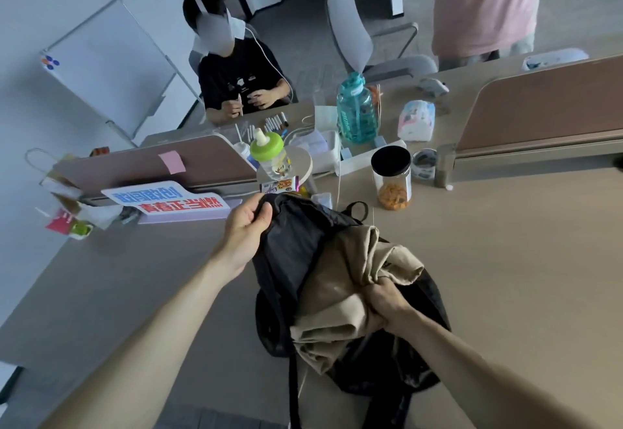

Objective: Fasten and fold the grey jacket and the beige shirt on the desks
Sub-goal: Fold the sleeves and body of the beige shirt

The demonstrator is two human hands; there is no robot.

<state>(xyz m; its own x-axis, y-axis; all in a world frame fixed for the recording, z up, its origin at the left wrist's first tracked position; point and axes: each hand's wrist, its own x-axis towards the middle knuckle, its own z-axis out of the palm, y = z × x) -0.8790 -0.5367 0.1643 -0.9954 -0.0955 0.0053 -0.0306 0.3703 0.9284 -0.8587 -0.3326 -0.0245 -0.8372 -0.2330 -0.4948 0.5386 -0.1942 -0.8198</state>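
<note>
Bunching in R hand (387, 307) grip, beige shirt (337, 294) spreads over black bag (293, 243).

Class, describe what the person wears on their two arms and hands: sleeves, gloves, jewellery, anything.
The left hand and right hand are bare: no gloves, and no ring, watch or bracelet shows. The left forearm and right forearm are uncovered too; no sleeve reaches into view.

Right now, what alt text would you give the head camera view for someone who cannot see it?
A person's right grip holds a bunched beige shirt over a black bag on a desk, while the left grip holds the bag's top edge. A teal bottle and a jar stand beyond.
</note>
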